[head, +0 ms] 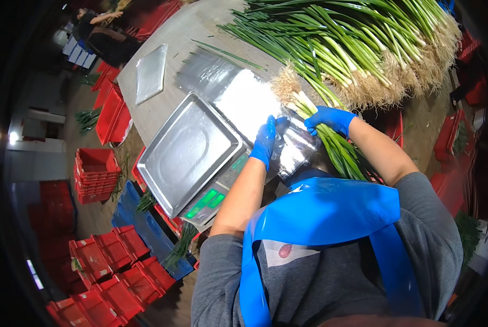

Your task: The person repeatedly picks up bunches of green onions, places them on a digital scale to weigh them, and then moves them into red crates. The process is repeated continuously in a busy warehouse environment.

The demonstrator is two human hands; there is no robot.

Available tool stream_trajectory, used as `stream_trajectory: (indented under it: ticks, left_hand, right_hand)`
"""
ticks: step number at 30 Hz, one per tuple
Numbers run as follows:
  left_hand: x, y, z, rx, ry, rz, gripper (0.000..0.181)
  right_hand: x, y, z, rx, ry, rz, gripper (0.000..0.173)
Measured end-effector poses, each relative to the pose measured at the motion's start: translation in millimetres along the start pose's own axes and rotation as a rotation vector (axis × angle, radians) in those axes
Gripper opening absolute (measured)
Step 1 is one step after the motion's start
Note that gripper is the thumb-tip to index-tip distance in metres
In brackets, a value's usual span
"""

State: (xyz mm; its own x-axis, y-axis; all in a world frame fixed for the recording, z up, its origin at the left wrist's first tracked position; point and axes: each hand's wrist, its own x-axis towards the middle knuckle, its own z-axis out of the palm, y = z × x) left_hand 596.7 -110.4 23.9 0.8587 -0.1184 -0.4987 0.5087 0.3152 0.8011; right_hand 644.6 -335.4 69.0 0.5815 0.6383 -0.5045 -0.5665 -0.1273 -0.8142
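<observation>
My right hand (332, 120), in a blue glove, grips a bunch of green onions (338, 149) around its pale stalks. The bunch's roots point away from me, and its green leaves hang down toward my apron. My left hand (265, 141), also gloved in blue, is at the near end of a stack of clear plastic bags, with its fingers around the edge of a clear plastic bag (297, 141). Glare whitens much of the bag stack (244, 98). Just left of my left hand is a digital scale with a bare metal pan (191, 151) and a lit green display (205, 203).
A large pile of green onions (350, 53) covers the table's (203, 20) far right, roots toward me. Another clear plastic packet (151, 73) lies at left. Red crates (97, 171) stand on the floor beside a blue pallet (146, 229). Another person (101, 34) is at far left.
</observation>
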Motion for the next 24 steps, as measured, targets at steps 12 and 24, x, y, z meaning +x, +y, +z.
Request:
stream_trajectory:
  ticks: [12,24]
  left_hand:
    - [13,-15,-1,0.617,0.068,0.038,0.025]
    - [-24,-9,21,0.762,0.243,0.581,0.026]
  right_hand:
    - [-67,-9,17,-0.406,0.240,-0.002,0.042]
    - [-35,42,32,-0.701,0.029,0.318,0.016]
